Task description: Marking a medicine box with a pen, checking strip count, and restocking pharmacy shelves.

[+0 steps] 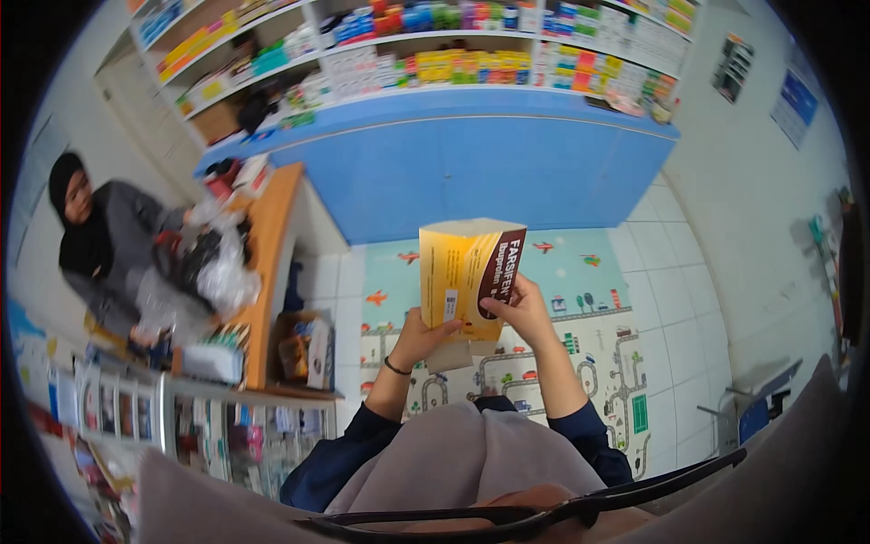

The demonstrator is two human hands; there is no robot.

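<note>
A yellow and dark brown cardboard medicine carton [452, 272] is held up in front of me, printed with writing and a small code. Its lower end flap [450, 357] hangs loose, and its upper edge looks partly spread. My left hand [423, 334] grips the lower left corner, thumb across the yellow face. On the right side, my right hand [527, 313] pinches the brown panel, thumb in front and fingers behind. The inside of the carton is hidden. A dark band circles my left wrist.
Below lies a play mat [591, 353] with printed roads. Ahead stand blue cabinets [476, 170] under shelves of boxed products [469, 68]. At left, a person [129, 238] handles clear plastic bags [228, 265] by a wooden counter [272, 251]; a glass display case [238, 435] adjoins it.
</note>
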